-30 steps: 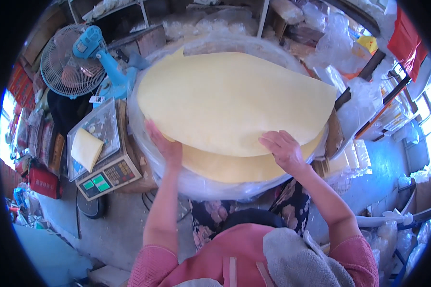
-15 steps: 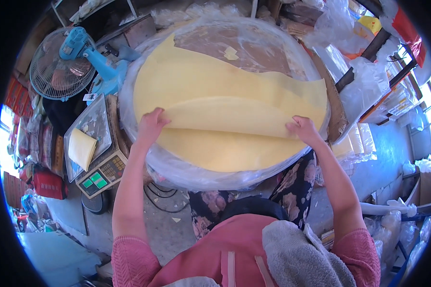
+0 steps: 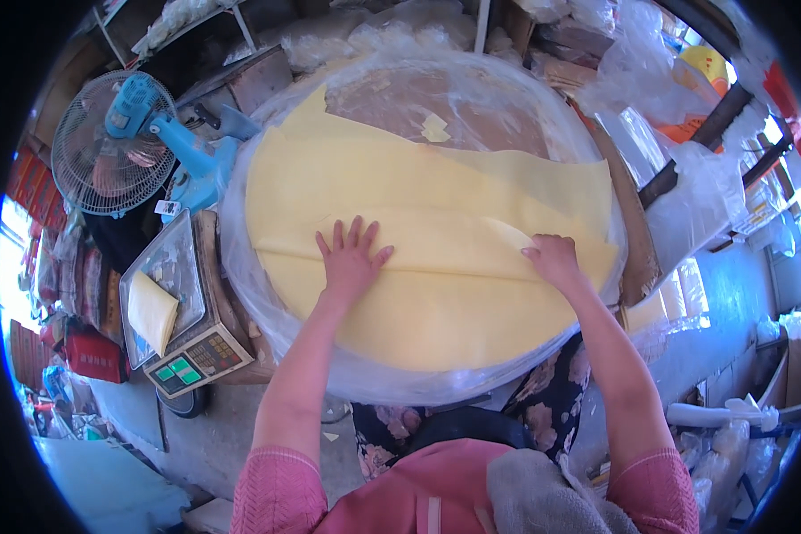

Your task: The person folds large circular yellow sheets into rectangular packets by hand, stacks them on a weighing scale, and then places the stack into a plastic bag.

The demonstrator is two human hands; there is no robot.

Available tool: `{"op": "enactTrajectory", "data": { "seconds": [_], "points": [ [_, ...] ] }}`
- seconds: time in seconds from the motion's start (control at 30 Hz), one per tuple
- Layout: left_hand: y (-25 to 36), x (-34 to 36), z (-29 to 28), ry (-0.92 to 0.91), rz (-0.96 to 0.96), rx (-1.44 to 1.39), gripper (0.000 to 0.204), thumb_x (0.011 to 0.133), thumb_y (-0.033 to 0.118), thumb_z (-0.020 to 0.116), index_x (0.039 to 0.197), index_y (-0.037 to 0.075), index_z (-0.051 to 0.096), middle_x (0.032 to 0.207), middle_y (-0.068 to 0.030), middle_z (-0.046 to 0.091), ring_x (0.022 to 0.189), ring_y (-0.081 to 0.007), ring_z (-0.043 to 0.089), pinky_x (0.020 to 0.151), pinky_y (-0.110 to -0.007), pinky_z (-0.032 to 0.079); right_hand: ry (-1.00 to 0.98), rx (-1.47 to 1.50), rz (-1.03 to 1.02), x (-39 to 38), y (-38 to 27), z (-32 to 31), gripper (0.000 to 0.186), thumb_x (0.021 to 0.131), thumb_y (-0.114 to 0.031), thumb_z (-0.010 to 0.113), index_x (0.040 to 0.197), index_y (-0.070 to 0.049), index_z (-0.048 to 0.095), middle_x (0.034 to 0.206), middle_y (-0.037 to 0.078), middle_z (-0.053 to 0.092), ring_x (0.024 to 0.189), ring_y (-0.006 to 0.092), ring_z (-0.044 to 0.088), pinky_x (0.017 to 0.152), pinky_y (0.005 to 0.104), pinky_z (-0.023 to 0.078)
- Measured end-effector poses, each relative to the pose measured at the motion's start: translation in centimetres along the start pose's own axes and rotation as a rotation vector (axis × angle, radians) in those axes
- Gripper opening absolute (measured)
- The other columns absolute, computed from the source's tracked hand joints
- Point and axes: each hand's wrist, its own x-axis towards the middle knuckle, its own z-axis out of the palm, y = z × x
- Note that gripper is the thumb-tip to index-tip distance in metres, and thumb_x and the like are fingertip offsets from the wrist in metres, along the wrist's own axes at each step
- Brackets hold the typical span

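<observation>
A large, thin pale-yellow sheet (image 3: 400, 187) lies spread on a round, plastic-covered table (image 3: 418, 384). A fold line runs across it from left to right, just below my hands. Lying flat on the sheet, my left hand (image 3: 351, 264) has its fingers spread and pointing away from me. Further right, my right hand (image 3: 556, 262) is closed, with fingers curled and thumb pressed in at the sheet. A slightly raised crease in the sheet leads up to that thumb. The sheet's far edge is uneven, and small yellow scraps (image 3: 434, 128) lie beyond it.
At the left, a weighing scale (image 3: 201, 360) carries a metal tray with a folded yellow piece (image 3: 152, 311) on it. Behind the scale stands a blue fan (image 3: 182, 147). Plastic bags (image 3: 641, 67) crowd the far right, and cardboard (image 3: 636, 249) stands against the table's right side.
The rolled-over flap that both hands held now lies flat. My left hand has let go, moved right and spread on the sheet. My right hand stays closed near the same place.
</observation>
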Motion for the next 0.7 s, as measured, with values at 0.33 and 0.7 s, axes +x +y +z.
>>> {"op": "enactTrajectory", "data": {
  "seconds": [0.33, 0.7],
  "points": [
    [0.6, 1.2, 0.7, -0.027, -0.049, -0.012, 0.062, 0.096, 0.057, 0.040, 0.147, 0.023, 0.038, 0.155, -0.0099, 0.030, 0.144, -0.0405, 0.019, 0.111, -0.067, 0.008, -0.068, -0.064, 0.054, 0.9, -1.3, -0.3, 0.035, 0.092, -0.036, 0.057, 0.095, -0.002, 0.060, 0.078, 0.016, 0.068, 0.081, 0.0320, 0.066, 0.091, 0.0424, 0.038],
    [3.7, 1.0, 1.3, -0.127, 0.001, -0.081, 0.064, 0.094, 0.062, 0.038, 0.148, 0.027, 0.037, 0.159, -0.0065, 0.021, 0.145, -0.0431, 0.009, 0.109, -0.071, 0.006, 0.308, -0.100, -0.370, -1.9, -10.6, 3.5, 0.051, 0.093, -0.031, 0.055, 0.141, -0.014, 0.045, 0.148, 0.010, 0.039, 0.139, 0.0299, 0.032, 0.112, 0.0601, 0.021]
  ]
}}
